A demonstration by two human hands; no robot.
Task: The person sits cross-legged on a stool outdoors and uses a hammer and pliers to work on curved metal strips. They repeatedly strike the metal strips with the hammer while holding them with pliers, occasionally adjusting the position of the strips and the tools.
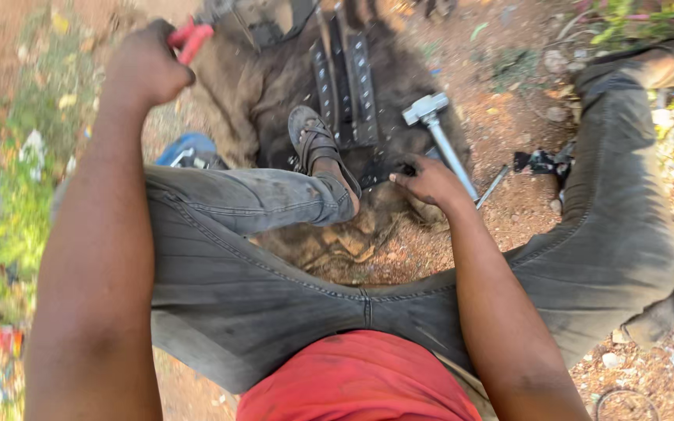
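My left hand (pixel 147 68) is raised at the upper left, fist closed around a tool with red handles (pixel 189 37). My right hand (pixel 428 182) rests low on the dirt, fingers on a small dark part (pixel 388 172) lying on a dark cloth (pixel 399 86), just beside the shaft of a metal hammer (pixel 440 132). I am sitting on the ground in grey trousers and a red shirt, my left foot in a sandal (pixel 317 143) on the cloth.
Several black perforated metal strips (pixel 349 86) lie on the cloth ahead. A blue object (pixel 185 148) shows behind my left knee. A black metal piece (pixel 541 162) and a thin rod (pixel 493 185) lie on the reddish soil. Grass and litter line the left edge.
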